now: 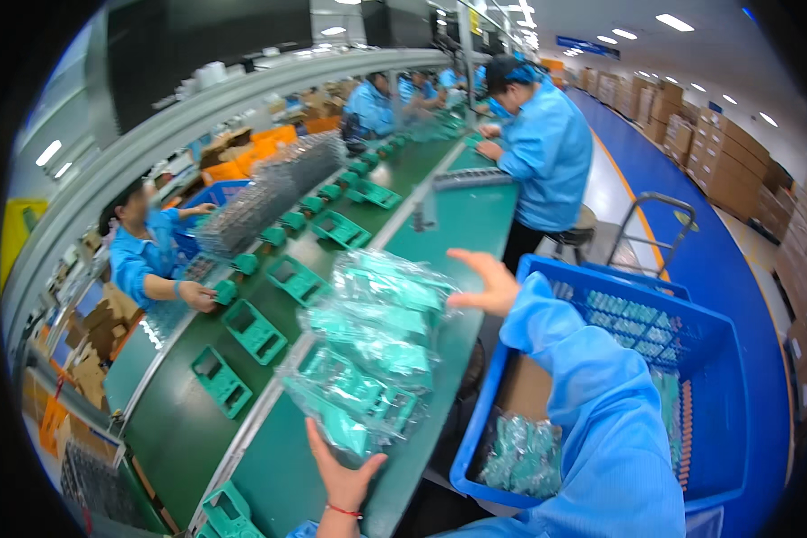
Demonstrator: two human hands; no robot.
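**Both hands at a stack of bagged green parts**

The left hand [342, 473] presses its fingers up against the near end of a pile of clear plastic bags [374, 345] filled with teal-green parts. The right hand [481, 282] hangs spread wide open just beside the pile's far end, with nothing in its grasp. The pile lies on the green desk [457, 224], its long axis running from the near left hand away toward the right hand, leaning a little rightward.

Left of the pile, a conveyor belt [184, 430] carries a row of green plastic frames [254, 331] and small green caps [291, 221]. To the right, below the desk edge, a blue crate [726, 386] holds more bagged parts [522, 455].

Other people in blue coats work along the line: one across the belt [143, 255], one seated further along the desk [547, 148]. Cardboard boxes [731, 170] are stacked along the blue factory floor [681, 242] under ceiling lights.
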